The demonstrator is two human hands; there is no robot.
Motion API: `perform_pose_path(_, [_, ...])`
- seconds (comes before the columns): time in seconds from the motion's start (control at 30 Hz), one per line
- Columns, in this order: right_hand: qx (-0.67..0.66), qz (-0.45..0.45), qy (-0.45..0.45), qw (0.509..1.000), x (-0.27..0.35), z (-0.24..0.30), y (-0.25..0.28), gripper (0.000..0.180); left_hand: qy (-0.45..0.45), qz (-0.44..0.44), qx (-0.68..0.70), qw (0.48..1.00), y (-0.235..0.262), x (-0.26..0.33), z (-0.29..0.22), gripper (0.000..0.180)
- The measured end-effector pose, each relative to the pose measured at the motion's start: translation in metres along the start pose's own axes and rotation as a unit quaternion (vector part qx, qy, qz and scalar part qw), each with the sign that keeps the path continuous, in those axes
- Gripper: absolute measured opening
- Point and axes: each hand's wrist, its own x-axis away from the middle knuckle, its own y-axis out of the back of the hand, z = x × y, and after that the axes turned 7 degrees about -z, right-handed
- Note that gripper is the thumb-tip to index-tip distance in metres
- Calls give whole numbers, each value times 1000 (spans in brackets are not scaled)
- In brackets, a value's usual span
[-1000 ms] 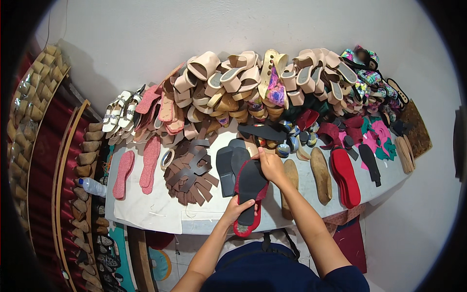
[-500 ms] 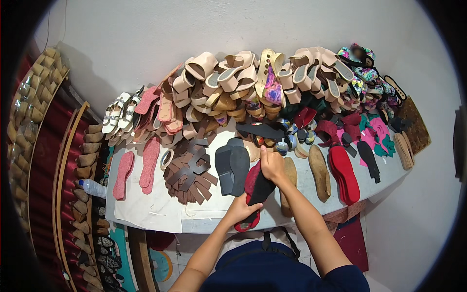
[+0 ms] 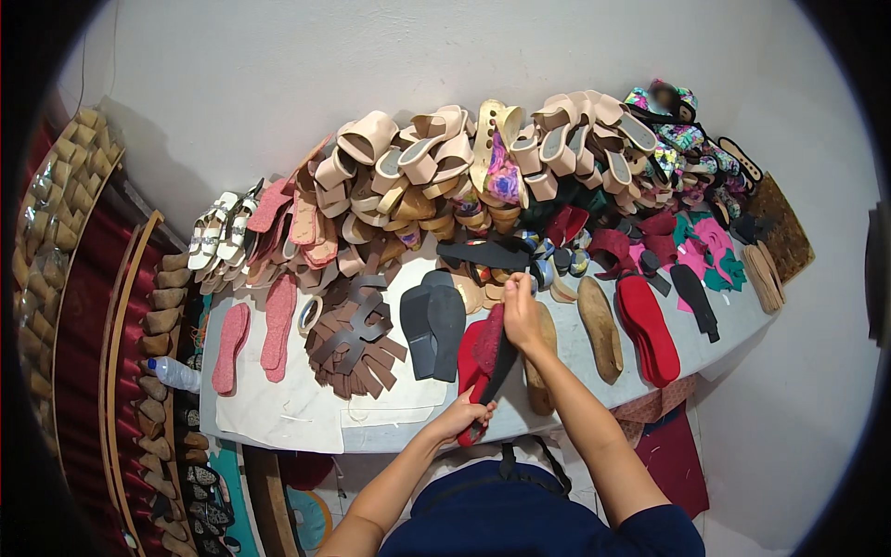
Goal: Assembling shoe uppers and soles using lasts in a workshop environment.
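Over the table's front edge I hold a red sandal (image 3: 475, 348) with a dark red upper and a black underside, tilted on its side. My left hand (image 3: 464, 417) is closed round its near end. My right hand (image 3: 522, 316) grips the far end of the black side, and the fingertips there are partly hidden. Just left of the sandal lie dark grey soles (image 3: 433, 325). Right beside my right wrist is a wooden shoe last (image 3: 541, 371), partly covered by the arm, and a second wooden last (image 3: 600, 330) lies further right.
Stacked red insoles (image 3: 647, 330) lie to the right, pink insoles (image 3: 230, 348) to the left. Brown strap pieces (image 3: 357, 339) are heaped beside a tape roll (image 3: 310, 316). Beige sandals (image 3: 436, 158) pile against the wall. A plastic bottle (image 3: 174, 374) stands by the table's left edge, near shelves of lasts.
The sandal has turned in my hands, so more of its red side shows and less of the black. My right hand has shifted slightly, and the whole view has moved a little.
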Motion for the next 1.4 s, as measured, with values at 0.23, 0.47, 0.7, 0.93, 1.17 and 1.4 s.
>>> perform_pose_path(0.23, [-104,209,-236,943,-7,-36,26,40,-249,-334,-567,711,-8,-1,-6,55])
perform_pose_path(0.47, [-135,218,-250,934,-29,-47,62,29,-208,-300,-583,726,-30,-9,-24,71])
perform_pose_path(0.7, [-141,246,-310,907,-53,-50,91,27,-22,-48,-135,989,-36,-27,-35,43])
perform_pose_path(0.93, [-158,257,-315,900,-74,-96,117,31,-14,-36,60,997,-73,-58,-21,48])
perform_pose_path(1.17, [-131,276,-300,904,-90,-97,131,30,26,24,133,991,-103,-87,-15,48])
perform_pose_path(1.4, [63,200,-171,963,-127,-138,141,38,-23,-17,176,984,-116,-101,-4,44])
